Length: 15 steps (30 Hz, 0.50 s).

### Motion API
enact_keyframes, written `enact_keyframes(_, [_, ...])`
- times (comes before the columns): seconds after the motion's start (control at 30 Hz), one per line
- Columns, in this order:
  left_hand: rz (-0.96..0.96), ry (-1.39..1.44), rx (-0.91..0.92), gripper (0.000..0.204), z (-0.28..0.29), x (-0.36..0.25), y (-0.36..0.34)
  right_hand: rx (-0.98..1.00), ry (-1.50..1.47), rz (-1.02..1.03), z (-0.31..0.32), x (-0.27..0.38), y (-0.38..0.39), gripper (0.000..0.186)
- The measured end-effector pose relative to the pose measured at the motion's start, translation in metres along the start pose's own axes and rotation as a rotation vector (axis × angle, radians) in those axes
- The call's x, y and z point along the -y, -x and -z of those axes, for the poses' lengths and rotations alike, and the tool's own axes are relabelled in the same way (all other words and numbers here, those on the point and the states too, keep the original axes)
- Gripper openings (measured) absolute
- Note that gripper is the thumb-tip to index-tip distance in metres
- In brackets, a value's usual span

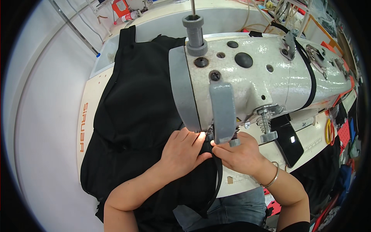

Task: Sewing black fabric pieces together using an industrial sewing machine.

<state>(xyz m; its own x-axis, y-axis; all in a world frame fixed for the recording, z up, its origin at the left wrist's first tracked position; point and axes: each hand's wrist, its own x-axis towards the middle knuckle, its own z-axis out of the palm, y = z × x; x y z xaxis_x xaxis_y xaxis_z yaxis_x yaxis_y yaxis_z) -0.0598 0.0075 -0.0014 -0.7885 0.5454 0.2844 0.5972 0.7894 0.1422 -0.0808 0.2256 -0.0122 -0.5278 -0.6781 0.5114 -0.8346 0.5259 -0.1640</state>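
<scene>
A black garment [131, 100] lies over the left side of the sewing machine table, with its right edge under the head of a white sewing machine [251, 73]. My left hand [183, 150] rests on the cloth, fingers stretched out and fingertips close to the presser foot [208, 132], the thumb apart. Just right of the needle area, my right hand [241, 152] has its thumb and forefinger pressed together at the cloth's edge; the machine's grey guard partly hides its fingers. A narrow black strip [218, 174] hangs from that edge toward my lap. Lit fabric shows between the hands.
A black phone [288, 145] lies on the table right of my right hand. Yellow-handled scissors [329, 131] sit farther right. A thread stand rod [193, 7] rises above the machine. Dark cloth [317, 174] hangs by the table's right edge; a white wall [42, 116] stands left.
</scene>
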Motion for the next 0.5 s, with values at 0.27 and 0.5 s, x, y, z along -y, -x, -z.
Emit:
enact_keyframes(0.27, [-0.242, 0.008, -0.214, 0.028, -0.0065, 0.0058, 0.0013, 0.085, 0.021, 0.016, 0.0012, 0.0011, 0.0014, 0.019])
enact_keyframes(0.5, [-0.230, 0.050, -0.210, 0.029, -0.0088, 0.0089, 0.0015, -0.037, 0.028, 0.031, -0.0046, 0.0035, -0.0011, 0.015])
